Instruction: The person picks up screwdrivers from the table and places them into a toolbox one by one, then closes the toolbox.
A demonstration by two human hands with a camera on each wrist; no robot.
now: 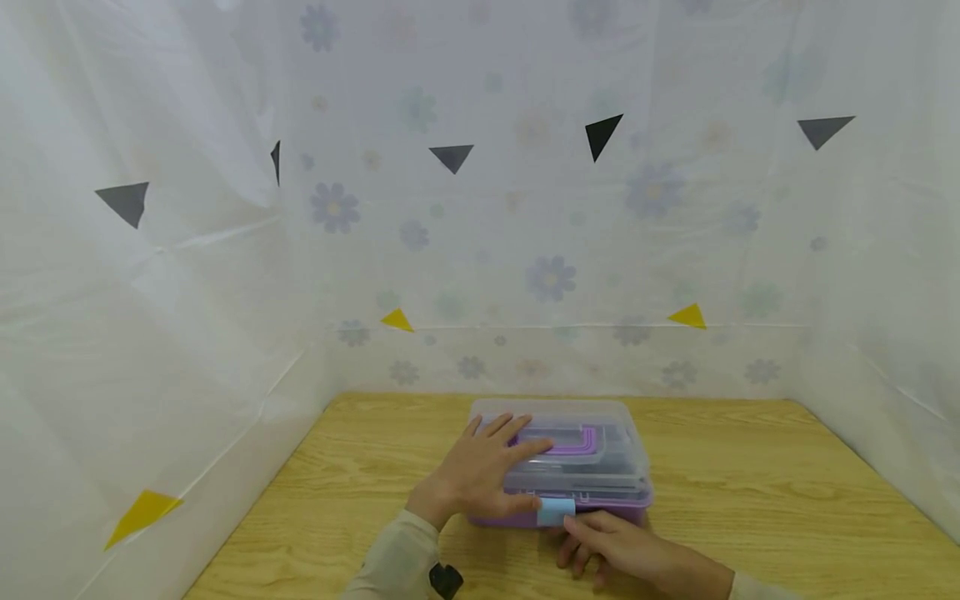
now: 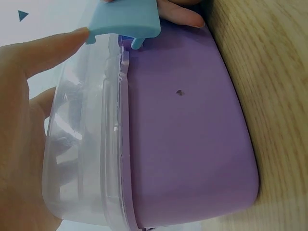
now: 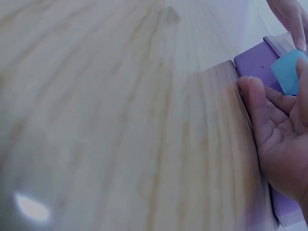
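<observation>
Grip, left hand (image 1: 483, 471): flat on the clear lid (image 1: 592, 454) of the purple box (image 1: 600, 504), fingers spread and nearly straight, holding nothing; the thumb reaches down the front edge of the box to the blue latch (image 1: 556, 511). Grip, right hand (image 1: 615, 546): fingers loosely bent against the front wall of the box, just below the latch, with a fingertip at the latch's lower edge; whether it pinches the latch cannot be told.

Head view: the box sits on the wooden table (image 1: 750, 500), near the middle of it. The left hand comes onto the box from the left side, its forearm in a light sleeve (image 1: 397, 558). The right hand lies on the table in front of the box, palm turned toward it. Smaller nested containers (image 1: 558, 442) show through the lid.

Left wrist view: shows what the head view does not, namely that the latch (image 2: 126, 21) is swung outward, away from the box wall (image 2: 187, 139). The left thumb tip (image 2: 72, 38) touches the latch's edge. A right fingertip (image 2: 185, 17) lies behind the latch. The lid rim (image 2: 118, 144) seats on the box.

Right wrist view: mostly blurred table (image 3: 120, 120). The right palm (image 3: 284, 149) faces the box front (image 3: 257, 65), fingers bent and close to the latch (image 3: 288, 72).
</observation>
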